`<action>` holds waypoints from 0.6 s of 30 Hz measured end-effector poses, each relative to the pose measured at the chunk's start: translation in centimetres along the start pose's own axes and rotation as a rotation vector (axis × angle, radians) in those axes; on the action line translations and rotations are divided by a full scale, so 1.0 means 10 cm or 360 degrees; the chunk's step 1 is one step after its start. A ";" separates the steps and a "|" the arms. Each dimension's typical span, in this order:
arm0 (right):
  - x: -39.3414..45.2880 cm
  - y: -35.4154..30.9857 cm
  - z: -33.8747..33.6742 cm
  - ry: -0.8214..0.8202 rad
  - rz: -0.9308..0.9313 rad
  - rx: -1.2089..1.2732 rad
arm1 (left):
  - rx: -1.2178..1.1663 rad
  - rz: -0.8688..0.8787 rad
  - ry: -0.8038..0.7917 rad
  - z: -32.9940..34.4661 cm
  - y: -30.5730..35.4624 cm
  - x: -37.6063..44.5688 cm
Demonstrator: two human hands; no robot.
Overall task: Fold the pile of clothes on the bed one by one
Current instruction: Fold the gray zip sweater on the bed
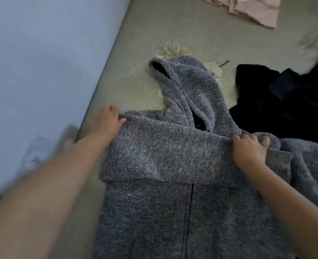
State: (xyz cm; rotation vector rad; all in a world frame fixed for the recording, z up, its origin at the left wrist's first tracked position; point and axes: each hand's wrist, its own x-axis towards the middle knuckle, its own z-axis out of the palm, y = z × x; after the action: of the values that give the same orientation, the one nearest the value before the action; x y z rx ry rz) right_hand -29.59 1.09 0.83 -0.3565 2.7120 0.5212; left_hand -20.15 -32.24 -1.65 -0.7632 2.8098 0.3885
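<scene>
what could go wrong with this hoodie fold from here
The left hand and right hand only pinch the ends of the folded sleeve band, so it may sag or slip. The grey hoodie touches the black clothes and could drag them. Its hood lies twisted and may bunch.

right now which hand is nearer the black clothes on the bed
Right. The right hand grips the grey hoodie at its shoulder, just below the black clothes. The left hand grips the hoodie's opposite edge, far across toward the wall.

One grey hoodie [173, 165], one black garment [285, 101], one pink garment [255, 10].
</scene>
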 end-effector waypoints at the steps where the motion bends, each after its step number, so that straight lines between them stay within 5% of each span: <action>1: -0.03 -0.05 0.04 0.0004 0.0024 -0.0016 | -0.0239 -0.0044 0.0032 0.07 0.04 -0.08; 5: -0.17 -0.31 0.11 0.0204 -0.0136 0.0242 | -0.0585 -0.0226 0.0259 0.43 -0.03 -0.67; 10: -0.31 -0.98 0.14 0.0194 -0.0729 0.0445 | -0.0782 -0.0716 0.0067 0.74 -0.21 -1.15; 14: -0.23 -1.22 0.29 0.0084 -0.0747 0.0334 | -0.0803 -0.0842 0.0289 0.71 -0.40 -1.12; 18: -0.21 -1.20 0.43 0.0163 -0.0682 0.0339 | -0.0583 -0.0856 0.0214 0.73 -0.49 -1.11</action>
State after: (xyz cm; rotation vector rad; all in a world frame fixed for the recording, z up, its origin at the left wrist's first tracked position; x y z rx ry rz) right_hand -22.76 -7.59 -5.79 -0.8951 2.6381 0.0956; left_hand -7.32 -28.92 -6.63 -1.6194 2.5238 0.7794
